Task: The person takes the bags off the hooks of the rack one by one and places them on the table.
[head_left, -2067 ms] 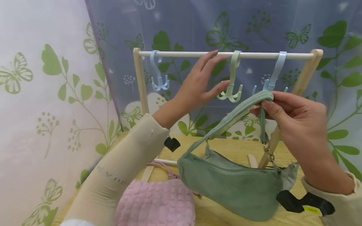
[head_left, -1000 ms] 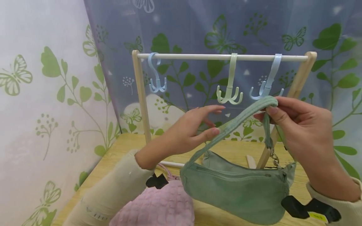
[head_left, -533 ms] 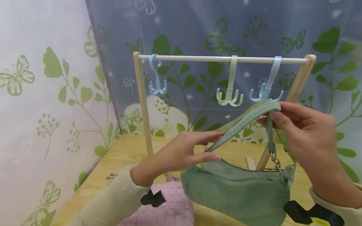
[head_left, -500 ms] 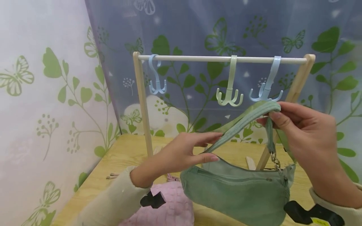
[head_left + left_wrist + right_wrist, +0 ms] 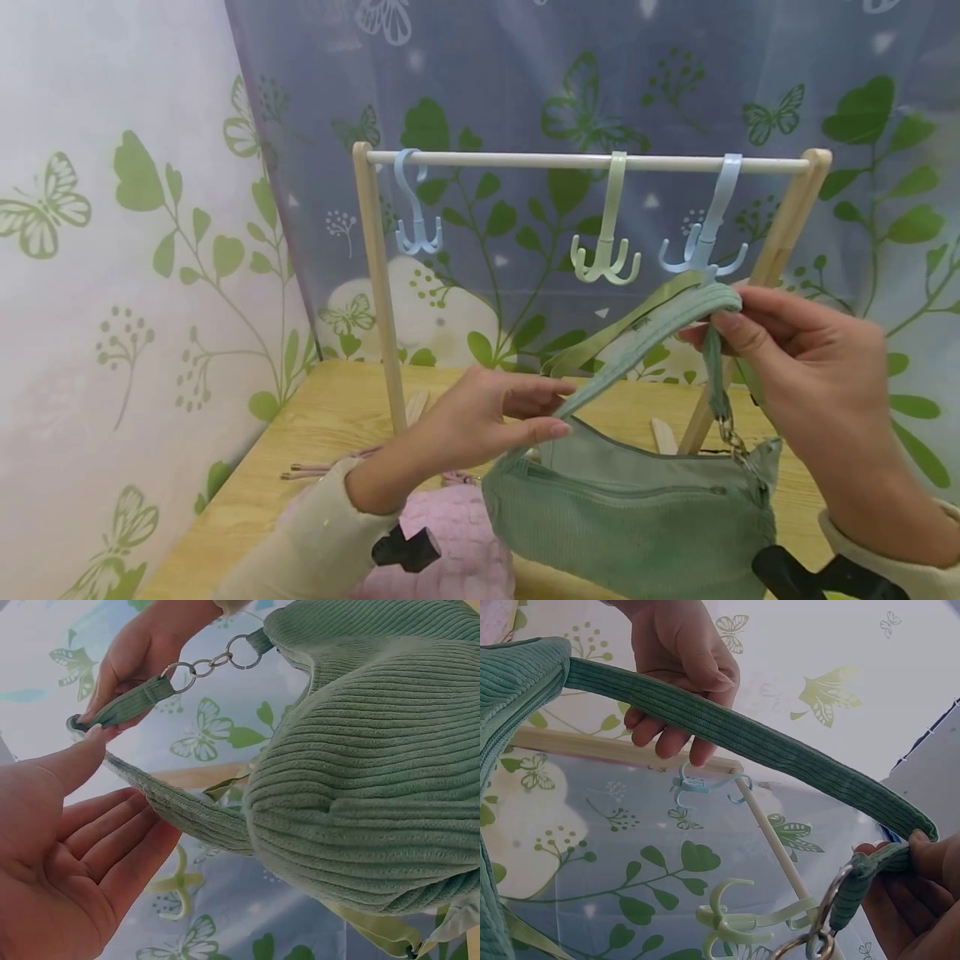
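Note:
A green corduroy shoulder bag (image 5: 637, 525) hangs tilted from its strap (image 5: 637, 354), above the wooden tabletop. My right hand (image 5: 817, 358) pinches the strap's top bend between thumb and fingers, near the metal chain end. My left hand (image 5: 480, 425) is at the strap's lower left part, its fingers fairly straight behind the band in the right wrist view. A light-green webbing strap (image 5: 622, 329) shows behind the corduroy one. Just above the right hand hangs a blue hook (image 5: 720, 204) with several prongs; a pale green hook (image 5: 612, 208) hangs to its left.
The hooks hang on a white rail (image 5: 510, 159) between wooden posts (image 5: 384, 308). Another blue hook (image 5: 414, 204) hangs at the rail's left end. A pink quilted bag (image 5: 461, 533) lies at the front of the table (image 5: 330, 400), partly behind the left forearm. Patterned curtains stand behind.
My left hand has come down from the rail beside the pale green hook to the bag's strap. The pale green hook has turned. My right hand, still pinching the strap, has lowered slightly.

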The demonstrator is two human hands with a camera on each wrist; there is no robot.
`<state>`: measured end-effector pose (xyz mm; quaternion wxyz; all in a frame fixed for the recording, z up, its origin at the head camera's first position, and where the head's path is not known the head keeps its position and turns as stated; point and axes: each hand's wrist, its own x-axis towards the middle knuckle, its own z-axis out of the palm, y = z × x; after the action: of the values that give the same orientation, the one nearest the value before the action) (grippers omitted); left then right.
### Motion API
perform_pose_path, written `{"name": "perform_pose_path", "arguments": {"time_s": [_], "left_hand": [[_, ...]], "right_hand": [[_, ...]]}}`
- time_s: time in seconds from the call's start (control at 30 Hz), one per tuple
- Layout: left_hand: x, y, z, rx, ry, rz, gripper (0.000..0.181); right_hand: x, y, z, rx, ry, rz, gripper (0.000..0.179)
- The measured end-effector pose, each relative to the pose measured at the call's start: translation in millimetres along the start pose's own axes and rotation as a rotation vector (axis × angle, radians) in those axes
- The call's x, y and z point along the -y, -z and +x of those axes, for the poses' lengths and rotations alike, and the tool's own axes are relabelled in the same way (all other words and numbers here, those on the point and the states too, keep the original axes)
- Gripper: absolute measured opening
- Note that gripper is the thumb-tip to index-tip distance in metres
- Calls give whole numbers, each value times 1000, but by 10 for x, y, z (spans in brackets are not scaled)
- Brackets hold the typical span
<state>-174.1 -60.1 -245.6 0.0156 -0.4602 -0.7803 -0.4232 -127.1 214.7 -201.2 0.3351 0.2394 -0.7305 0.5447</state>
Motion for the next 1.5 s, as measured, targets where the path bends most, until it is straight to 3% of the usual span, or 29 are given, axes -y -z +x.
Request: {"name": "perform_pose_path", "arguments": {"time_s": [0.13,0.33,0.57,0.83,0.9,1.07,1.13,1.33,1.5], "left_hand": [[30,-22,-10,21,22,-23,42],[51,-45,-5,11,-6,-53,35],[7,-75,-6,1,-12,-96,28],[-54,-99,-2,-1,-11,-128,25],[-71,-90,-5,13,-5,-121,26],[-122,-95,-34,50,29,-166,23],[-135,-101,-58,66,28,-189,21],[-140,-106,-98,125,4,-168,20],[-96,-123,-115,138,3,-184,18]], "right_hand": [[-14,-2,-14,4,8,8,25],[-14,-3,-23,7,28,43,27],[-17,24,-41,-34,10,-153,30],[-31,92,-41,-2,7,-16,28],[-23,104,-47,-2,-7,-90,28],[-41,170,-100,-1,-96,-396,30],[-62,190,-123,5,-118,-447,31],[-95,202,-161,35,-110,-452,31],[-112,202,-174,46,-110,-438,29]]}}
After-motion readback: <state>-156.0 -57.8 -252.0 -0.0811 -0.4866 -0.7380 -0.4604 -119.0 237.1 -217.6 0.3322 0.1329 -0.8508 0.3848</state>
